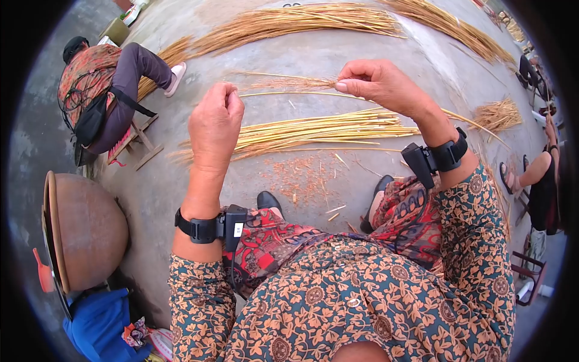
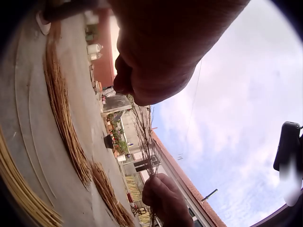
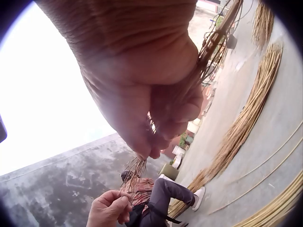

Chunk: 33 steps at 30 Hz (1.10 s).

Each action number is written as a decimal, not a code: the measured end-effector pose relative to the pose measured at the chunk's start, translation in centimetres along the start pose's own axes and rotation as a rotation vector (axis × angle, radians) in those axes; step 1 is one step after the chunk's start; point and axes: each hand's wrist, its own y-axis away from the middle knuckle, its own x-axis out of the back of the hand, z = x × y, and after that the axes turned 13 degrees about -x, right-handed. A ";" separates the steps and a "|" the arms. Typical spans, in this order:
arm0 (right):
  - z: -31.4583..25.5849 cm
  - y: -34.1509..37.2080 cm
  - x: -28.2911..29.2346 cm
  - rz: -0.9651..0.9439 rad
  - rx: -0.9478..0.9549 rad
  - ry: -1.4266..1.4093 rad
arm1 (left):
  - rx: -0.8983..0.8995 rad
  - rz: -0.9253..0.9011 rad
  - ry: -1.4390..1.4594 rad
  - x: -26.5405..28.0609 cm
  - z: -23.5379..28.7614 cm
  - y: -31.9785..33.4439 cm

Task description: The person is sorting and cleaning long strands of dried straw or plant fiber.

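Both hands are raised over the concrete floor, whose bare strip runs left to right across the upper middle of the head view. A long bundle edges that strip above, a straw pile below; a seated person bounds it at upper left. A clay pot fills the lower left edge.

The wisp of straw is at upper centre, between the hands. Its long axis runs nearly level, feathery tips fanning left. The right hand pinches its gathered end between thumb and fingers. The left hand has its fingers curled, thumb and fingertips together at the feathery tips; whether they grip any strands, I cannot tell.
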 end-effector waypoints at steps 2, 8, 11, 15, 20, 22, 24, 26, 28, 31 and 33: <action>-0.5 0.0 -0.3 0.013 0.025 0.025 | 0.051 0.005 -0.056 0.1 0.0 -0.4; -1.1 -0.2 -0.6 0.052 0.096 0.060 | 0.072 0.024 -0.228 1.0 0.2 -1.7; -1.5 -0.4 -1.0 0.091 0.148 0.113 | 0.118 -0.025 -0.254 1.3 0.6 -2.1; -0.5 0.1 -0.2 0.184 0.128 0.269 | 0.199 0.061 -0.259 2.5 -4.3 -1.5; 0.4 -0.8 -1.4 0.313 0.089 0.440 | 0.666 -0.551 0.562 1.5 -4.1 -0.4; 0.0 -1.1 -2.1 0.306 0.087 0.425 | 0.654 -0.734 0.810 -0.7 0.2 0.3; -0.7 -1.4 -3.0 0.295 0.119 0.375 | 0.619 -0.722 1.038 -2.8 4.3 0.9; -1.7 -2.0 -4.4 0.276 0.132 0.340 | 0.611 -0.714 1.215 -4.4 7.1 0.7; -2.9 -2.3 -6.2 0.263 0.160 0.293 | 0.622 -0.728 1.371 -6.3 8.2 1.1; -3.8 -2.8 -8.2 0.279 0.190 0.252 | 0.684 -0.584 1.622 -7.0 10.5 0.7; -3.9 -3.3 -8.9 0.276 0.201 0.250 | 0.718 -0.467 1.688 -7.4 10.7 1.0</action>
